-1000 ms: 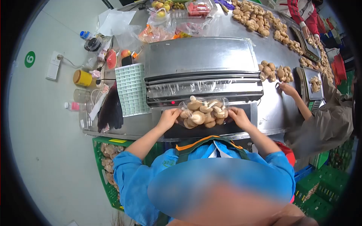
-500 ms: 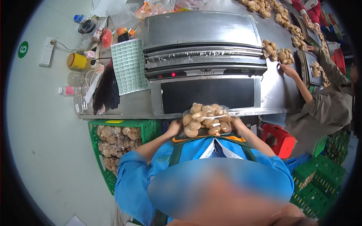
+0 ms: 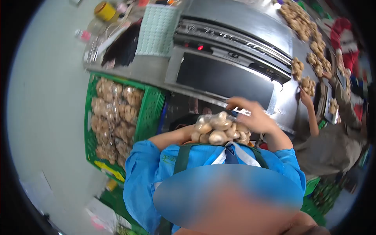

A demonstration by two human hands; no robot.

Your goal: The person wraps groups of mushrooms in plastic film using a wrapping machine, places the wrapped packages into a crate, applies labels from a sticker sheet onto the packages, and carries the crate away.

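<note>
A clear-wrapped pack of mushrooms is tilted close against the front of my blue top. My left hand reaches to the pack's left side and supports it; its fingers are hidden behind the pack. Over the pack's upper right edge is my right hand, its fingers extended and apart. Beyond it lies the black plate of the wrapping machine, whose red light is lit.
A green crate of wrapped mushroom packs stands at my left. On the steel table are a printed sheet, dark gloves and mushroom piles. To the right, a co-worker in grey reaches toward the mushrooms.
My right hand has risen from the pack's side to above its upper right edge. The pack has tipped, and my view has turned toward the crate on the left.
</note>
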